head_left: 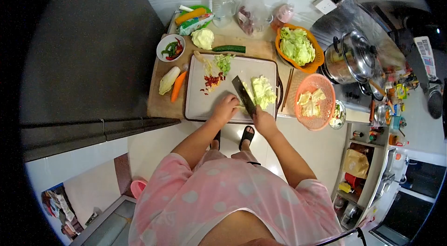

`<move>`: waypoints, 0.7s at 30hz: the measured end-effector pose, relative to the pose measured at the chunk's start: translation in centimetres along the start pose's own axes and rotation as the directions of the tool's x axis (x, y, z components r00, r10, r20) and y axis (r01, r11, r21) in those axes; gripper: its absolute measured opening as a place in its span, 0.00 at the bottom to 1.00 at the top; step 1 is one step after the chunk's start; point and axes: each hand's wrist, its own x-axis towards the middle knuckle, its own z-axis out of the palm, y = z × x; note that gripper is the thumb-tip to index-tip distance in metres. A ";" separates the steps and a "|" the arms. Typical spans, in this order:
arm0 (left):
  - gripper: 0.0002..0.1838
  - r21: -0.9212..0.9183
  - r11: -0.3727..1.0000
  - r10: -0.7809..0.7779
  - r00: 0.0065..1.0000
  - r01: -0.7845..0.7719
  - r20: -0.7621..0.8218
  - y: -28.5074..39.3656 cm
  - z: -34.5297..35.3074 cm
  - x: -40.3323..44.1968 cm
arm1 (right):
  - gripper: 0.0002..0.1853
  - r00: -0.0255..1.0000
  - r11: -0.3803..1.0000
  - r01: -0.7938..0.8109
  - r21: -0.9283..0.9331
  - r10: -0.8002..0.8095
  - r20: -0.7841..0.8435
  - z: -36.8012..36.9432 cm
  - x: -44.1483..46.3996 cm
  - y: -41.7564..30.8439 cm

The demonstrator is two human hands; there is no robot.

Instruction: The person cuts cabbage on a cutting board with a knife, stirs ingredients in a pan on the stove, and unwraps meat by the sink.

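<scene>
My right hand (264,121) is closed round the handle of a cleaver (243,94), its blade slanting up and left over the white cutting board (200,104). Left of the blade, my left hand (226,108) has its fingers curled down on a pale green bit of cabbage, mostly hidden beneath them. To the right of the cleaver lies a larger piece of cabbage (263,92). Chopped red chili (213,80) and green herbs (224,64) sit in small heaps near the board's upper part.
Around the board are a carrot (178,87), a small leafy head (169,80), a bowl of peppers (171,48), a cucumber (228,48) and chopsticks (287,88). To the right stand an orange basket of lettuce (318,60), a pink colander (303,122) and a steel pot (342,67).
</scene>
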 end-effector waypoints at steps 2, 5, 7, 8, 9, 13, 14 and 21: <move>0.24 -0.019 0.997 -0.079 0.995 0.078 -0.055 0.3 0.0 0.2 | 0.17 0.995 0.971 -0.095 0.219 0.097 0.002 -0.4 -0.5 1.1; 0.40 0.159 0.986 0.050 0.997 -0.041 -0.055 1.7 -1.4 1.2 | 0.17 0.939 0.561 -0.293 0.774 0.319 0.125 -3.0 -2.4 0.7; 0.49 0.231 0.968 0.102 0.995 -0.096 -0.016 2.6 -2.0 2.2 | 0.16 0.922 0.353 -0.218 0.910 0.381 0.073 -2.5 -4.1 2.5; 0.54 0.265 0.956 0.129 0.992 -0.126 0.006 2.8 -2.1 2.8 | 0.16 0.915 0.287 -0.164 0.944 0.401 0.038 -1.4 -4.9 4.0; 0.60 0.319 0.935 0.140 0.988 -0.154 0.067 2.0 -1.6 3.5 | 0.12 0.891 0.212 -0.120 0.970 0.454 0.011 -0.8 -5.8 4.6; 0.61 0.353 0.891 0.219 0.951 -0.286 0.217 2.8 -1.7 6.2 | 0.13 0.810 0.050 -0.107 0.993 0.584 0.058 2.4 -9.3 6.2; 0.61 0.350 0.875 0.256 0.933 -0.334 0.252 3.1 -1.7 6.8 | 0.13 0.793 0.050 -0.093 0.994 0.608 0.043 3.8 -9.8 6.5; 0.57 0.376 0.724 0.340 0.773 -0.578 0.535 6.5 -2.1 10.7 | 0.16 0.711 -0.127 -0.032 0.991 0.695 0.112 7.2 -9.8 3.3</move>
